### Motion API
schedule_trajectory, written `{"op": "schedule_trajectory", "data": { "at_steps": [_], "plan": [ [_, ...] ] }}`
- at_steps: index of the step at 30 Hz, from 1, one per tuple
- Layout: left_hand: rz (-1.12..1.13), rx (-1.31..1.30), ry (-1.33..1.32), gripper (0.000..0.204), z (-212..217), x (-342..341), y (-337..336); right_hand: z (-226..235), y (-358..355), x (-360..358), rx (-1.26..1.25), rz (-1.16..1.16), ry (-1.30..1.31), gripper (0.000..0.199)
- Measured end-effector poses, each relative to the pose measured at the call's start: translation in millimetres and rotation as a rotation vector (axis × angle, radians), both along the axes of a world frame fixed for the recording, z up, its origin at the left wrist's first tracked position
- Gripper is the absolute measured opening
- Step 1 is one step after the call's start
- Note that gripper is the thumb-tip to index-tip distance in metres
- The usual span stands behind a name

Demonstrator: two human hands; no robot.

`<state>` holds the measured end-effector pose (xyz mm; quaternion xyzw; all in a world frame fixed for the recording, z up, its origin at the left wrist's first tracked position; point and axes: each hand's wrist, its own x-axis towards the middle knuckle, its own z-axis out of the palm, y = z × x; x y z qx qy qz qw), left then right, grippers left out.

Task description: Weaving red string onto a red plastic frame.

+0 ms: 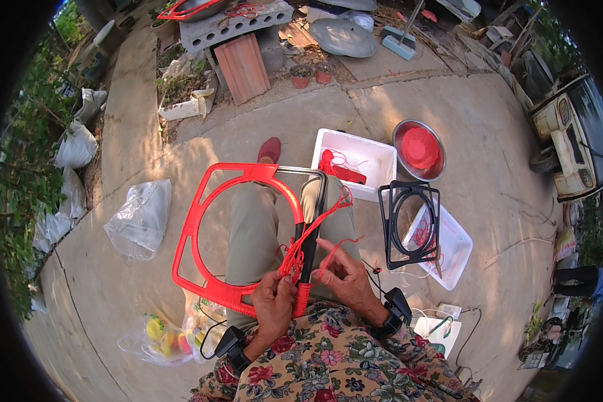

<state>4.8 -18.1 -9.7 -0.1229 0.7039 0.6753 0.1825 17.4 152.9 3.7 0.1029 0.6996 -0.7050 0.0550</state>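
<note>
Across my lap lies a rectangular frame with a round ring inside (199, 231). Much of it is wrapped tightly in red cord, while its upper right corner and right side show bare dark metal. My left hand (273, 303) is closed at the frame's lower edge, its fingertips pinching a bundle of red cord (293, 260) whose loops reach up past the right bar. Just right of that bar, my right hand (350, 285) has its index finger raised and its thumb bent in, with a loose strand of red cord running between them.
To the right stand a white foam box (323, 144) with red cord, a metal bowl (402, 144) holding a red item, and a white tray (457, 251) beneath a black unwrapped frame (385, 228). Plastic bags (141, 218) lie left. A vehicle (563, 144) is at far right.
</note>
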Motion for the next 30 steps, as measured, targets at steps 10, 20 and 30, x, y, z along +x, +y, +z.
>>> {"op": "schedule_trajectory", "data": {
  "at_steps": [10, 20, 30],
  "plan": [
    [-0.024, 0.023, 0.142, 0.013, -0.1, 0.5, -0.4, -1.8, 0.9, 2.3, -0.009, -0.037, -0.056, 0.048],
    [-0.277, -0.211, 0.610, 0.014, 14.5, -12.3, 8.8, -1.4, 6.9, 12.7, 0.029, -0.011, 0.074, 0.050],
    [-0.413, -0.284, 0.668, 0.016, 14.7, -19.8, 11.9, -0.9, 17.4, -2.7, 0.423, 0.272, 0.297, 0.030]
  ]
}}
